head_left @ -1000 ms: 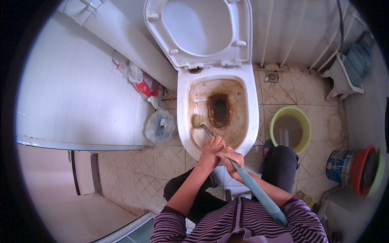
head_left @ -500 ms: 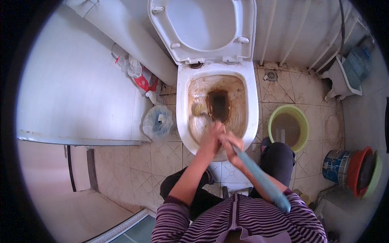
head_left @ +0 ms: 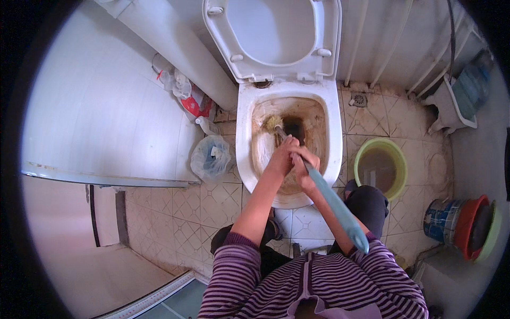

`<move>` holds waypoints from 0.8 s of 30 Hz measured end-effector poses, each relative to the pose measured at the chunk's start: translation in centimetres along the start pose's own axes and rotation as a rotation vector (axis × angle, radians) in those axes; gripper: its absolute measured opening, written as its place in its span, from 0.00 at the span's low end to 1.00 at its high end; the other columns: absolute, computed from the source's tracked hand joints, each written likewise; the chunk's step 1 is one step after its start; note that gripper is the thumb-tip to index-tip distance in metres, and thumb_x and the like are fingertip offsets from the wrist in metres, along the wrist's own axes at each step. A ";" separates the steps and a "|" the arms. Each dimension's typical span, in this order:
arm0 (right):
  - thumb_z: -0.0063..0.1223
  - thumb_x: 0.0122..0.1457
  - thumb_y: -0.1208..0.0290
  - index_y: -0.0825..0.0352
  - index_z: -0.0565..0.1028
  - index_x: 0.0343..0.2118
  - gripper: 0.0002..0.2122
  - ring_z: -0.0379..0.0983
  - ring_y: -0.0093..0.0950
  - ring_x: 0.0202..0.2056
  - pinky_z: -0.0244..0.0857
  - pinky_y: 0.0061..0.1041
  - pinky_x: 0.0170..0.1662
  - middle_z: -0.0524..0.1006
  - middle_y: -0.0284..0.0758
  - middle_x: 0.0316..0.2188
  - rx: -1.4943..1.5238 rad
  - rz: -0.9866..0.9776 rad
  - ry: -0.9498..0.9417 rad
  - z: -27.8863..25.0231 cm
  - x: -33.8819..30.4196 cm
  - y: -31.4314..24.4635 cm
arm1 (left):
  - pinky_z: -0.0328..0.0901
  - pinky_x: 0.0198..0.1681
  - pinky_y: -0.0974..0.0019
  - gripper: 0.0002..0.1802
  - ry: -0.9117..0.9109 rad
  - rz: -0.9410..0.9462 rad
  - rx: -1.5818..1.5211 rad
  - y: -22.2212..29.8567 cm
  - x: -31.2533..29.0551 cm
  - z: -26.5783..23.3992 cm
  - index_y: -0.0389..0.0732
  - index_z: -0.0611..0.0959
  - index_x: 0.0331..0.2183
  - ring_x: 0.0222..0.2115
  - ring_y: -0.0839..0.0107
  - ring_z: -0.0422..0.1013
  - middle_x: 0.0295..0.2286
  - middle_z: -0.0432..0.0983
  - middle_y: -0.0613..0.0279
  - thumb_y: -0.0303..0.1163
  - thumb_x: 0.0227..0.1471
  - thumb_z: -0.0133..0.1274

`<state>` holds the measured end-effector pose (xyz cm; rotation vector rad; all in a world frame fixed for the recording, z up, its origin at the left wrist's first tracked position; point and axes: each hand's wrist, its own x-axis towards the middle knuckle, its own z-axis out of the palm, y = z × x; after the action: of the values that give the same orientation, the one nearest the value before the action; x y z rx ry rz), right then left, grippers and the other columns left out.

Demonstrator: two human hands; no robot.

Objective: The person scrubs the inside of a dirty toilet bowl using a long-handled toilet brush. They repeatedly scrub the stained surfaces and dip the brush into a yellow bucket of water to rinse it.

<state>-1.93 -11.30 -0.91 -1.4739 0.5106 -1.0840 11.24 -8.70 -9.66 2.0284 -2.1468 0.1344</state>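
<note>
Both my hands are wrapped round a long-handled toilet brush (head_left: 338, 211), whose teal handle slants back over my right forearm. My left hand (head_left: 281, 156) grips the shaft nearer the bristles, and my right hand (head_left: 306, 164) is closed on it just behind, almost touching the left. The yellowish brush head rests on the upper left part of the inner bowl, beside the dark drain hole. The toilet (head_left: 334, 133) is white outside, with brown stains and pale streaks inside. Its seat and lid (head_left: 325, 37) stand raised at the back.
On the tiled floor to the right sits a yellow-green bucket (head_left: 402, 159) of murky water. Further right are a red basin (head_left: 467, 226), a blue bucket (head_left: 438, 219) and a white stool (head_left: 446, 109). A bag-lined bin (head_left: 204, 170) stands left, near a white bottle (head_left: 206, 126). A floor drain (head_left: 359, 100) lies behind.
The brush head has moved up and right along the bowl's inner left side, closer to the drain hole. Both hands have shifted slightly up with it, and the handle's end has swung left and up.
</note>
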 end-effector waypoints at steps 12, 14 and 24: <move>0.46 0.56 0.76 0.71 0.75 0.32 0.07 0.68 0.23 0.28 0.62 0.21 0.32 0.72 0.35 0.24 0.094 0.003 -0.051 -0.4 -2.3 -0.6 | 0.62 0.47 0.56 0.06 -0.085 -0.211 -0.303 2.8 -1.2 -7.3 0.37 0.69 0.29 0.42 0.49 0.64 0.33 0.68 0.48 0.27 0.44 0.46; 0.46 0.56 0.77 0.72 0.75 0.32 0.06 0.68 0.23 0.28 0.62 0.21 0.32 0.73 0.35 0.24 0.122 0.065 -0.026 -0.2 -1.3 0.0 | 0.63 0.45 0.56 0.06 0.023 -0.228 -0.294 1.8 0.3 -7.0 0.37 0.69 0.28 0.41 0.49 0.64 0.31 0.67 0.48 0.27 0.44 0.46; 0.46 0.55 0.78 0.73 0.75 0.31 0.06 0.66 0.20 0.25 0.61 0.19 0.29 0.73 0.34 0.25 0.173 0.123 0.057 -0.4 -4.4 -1.4 | 0.63 0.43 0.56 0.08 0.058 -0.164 -0.236 4.0 -2.3 -9.4 0.39 0.71 0.30 0.39 0.51 0.64 0.32 0.67 0.51 0.27 0.43 0.49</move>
<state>-4.68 -7.59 -1.10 -1.2478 0.5272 -1.0484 7.99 -4.41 -0.68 2.0239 -1.8546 -0.0785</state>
